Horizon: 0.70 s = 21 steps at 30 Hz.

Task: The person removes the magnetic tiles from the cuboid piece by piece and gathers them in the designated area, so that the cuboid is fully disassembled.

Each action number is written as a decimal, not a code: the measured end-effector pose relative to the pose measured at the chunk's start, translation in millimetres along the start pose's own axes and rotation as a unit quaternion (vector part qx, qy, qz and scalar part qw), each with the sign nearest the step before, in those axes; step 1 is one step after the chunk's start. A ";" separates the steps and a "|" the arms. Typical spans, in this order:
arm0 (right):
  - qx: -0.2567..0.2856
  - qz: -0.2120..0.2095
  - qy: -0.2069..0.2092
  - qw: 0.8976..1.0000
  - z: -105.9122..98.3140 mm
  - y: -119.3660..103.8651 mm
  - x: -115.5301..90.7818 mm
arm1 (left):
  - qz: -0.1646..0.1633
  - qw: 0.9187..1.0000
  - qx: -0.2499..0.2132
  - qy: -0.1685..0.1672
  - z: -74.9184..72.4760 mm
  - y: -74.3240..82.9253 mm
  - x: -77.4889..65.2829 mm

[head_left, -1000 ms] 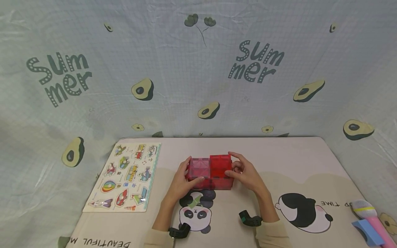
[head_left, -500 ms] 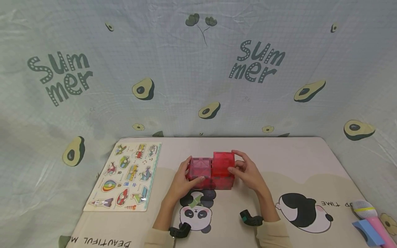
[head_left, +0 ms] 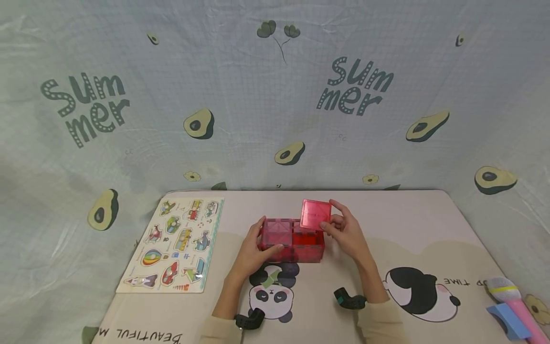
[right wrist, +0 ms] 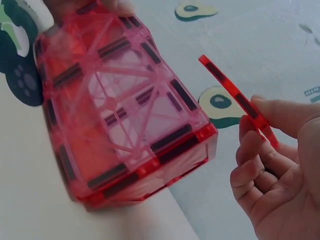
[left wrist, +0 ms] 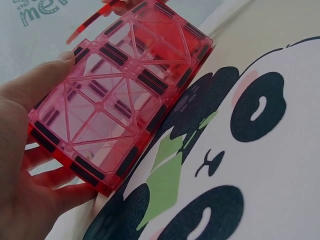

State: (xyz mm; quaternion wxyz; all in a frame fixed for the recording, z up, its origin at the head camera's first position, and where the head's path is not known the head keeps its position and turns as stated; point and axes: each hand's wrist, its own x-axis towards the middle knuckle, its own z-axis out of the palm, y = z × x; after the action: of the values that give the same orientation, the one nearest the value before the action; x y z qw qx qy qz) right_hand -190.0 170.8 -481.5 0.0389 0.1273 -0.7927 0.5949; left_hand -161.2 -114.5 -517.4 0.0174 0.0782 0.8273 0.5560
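My left grip (head_left: 252, 253) curls round the left end of a hollow block (head_left: 307, 254) of see-through pink and red panels, and my right grip (head_left: 347, 239) pinches a square red tile (head_left: 315, 214) by its right side, between thumb and fingers. Farthest left, the puzzle board (head_left: 133, 265) runs along the table's left edge, and a bare strip of table (head_left: 417, 215) separates it from my left grip. My thumb lies on the block's near side, just beyond the panda print (head_left: 271, 303); I cannot tell whether the block's base touches the table. Dark strips line its rims. Its left half has a pink top panel; its right half looks open above, red inside. I have the tile tilted over the far right rim, and in the right wrist view a gap parts it from the block. Behind it, a band of table leads to the far edge and the printed sheet (head_left: 240, 95). Rightward there is wide room above the dog print (head_left: 423, 295), up to the microphone (head_left: 526, 317) and blue piece (head_left: 510, 322) near the right edge, well apart from my right grip.
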 end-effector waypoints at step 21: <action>-0.031 0.096 0.095 0.990 -18.6 22.3 32.6 | 0.003 1.000 -0.008 0.004 0.5 -0.2 -0.3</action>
State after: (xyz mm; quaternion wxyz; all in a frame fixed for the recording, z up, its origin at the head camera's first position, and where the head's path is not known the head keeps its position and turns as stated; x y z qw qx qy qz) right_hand -228.6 189.3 -490.1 0.0606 -0.0072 -0.8122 0.5801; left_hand -160.9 -114.1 -517.9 0.0129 0.0785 0.8228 0.5628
